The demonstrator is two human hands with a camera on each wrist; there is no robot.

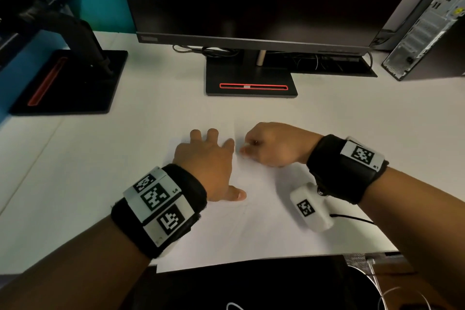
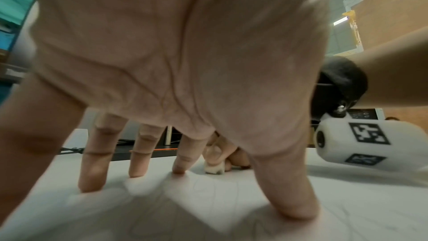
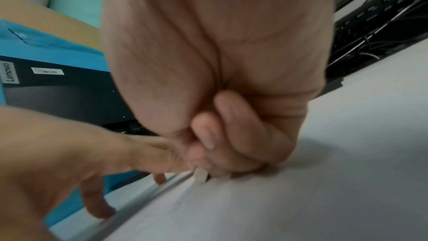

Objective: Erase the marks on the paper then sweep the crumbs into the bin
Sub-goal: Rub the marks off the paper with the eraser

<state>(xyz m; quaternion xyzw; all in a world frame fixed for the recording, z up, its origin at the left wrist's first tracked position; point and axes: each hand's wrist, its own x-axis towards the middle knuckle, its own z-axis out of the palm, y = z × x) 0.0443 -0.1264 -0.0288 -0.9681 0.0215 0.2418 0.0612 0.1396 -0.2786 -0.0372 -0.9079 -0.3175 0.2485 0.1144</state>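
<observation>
A white sheet of paper (image 1: pixel 251 229) lies on the white desk in front of me, with faint pencil lines (image 2: pixel 208 186) on it. My left hand (image 1: pixel 208 158) presses flat on the sheet, fingers spread and straight (image 2: pixel 92 171). Just to its right, my right hand (image 1: pixel 266 146) pinches a small white eraser (image 2: pixel 215 169) (image 3: pixel 201 175) whose tip touches the paper. The eraser is barely visible in the head view (image 1: pixel 245 145). No crumbs or bin show clearly.
A monitor on a black stand (image 1: pixel 251 80) is behind the paper. A second black stand (image 1: pixel 70 83) sits at the left, a computer tower (image 1: pixel 427 33) at the far right. The desk's front edge (image 1: pixel 251 259) runs just below the paper, with dark items beneath.
</observation>
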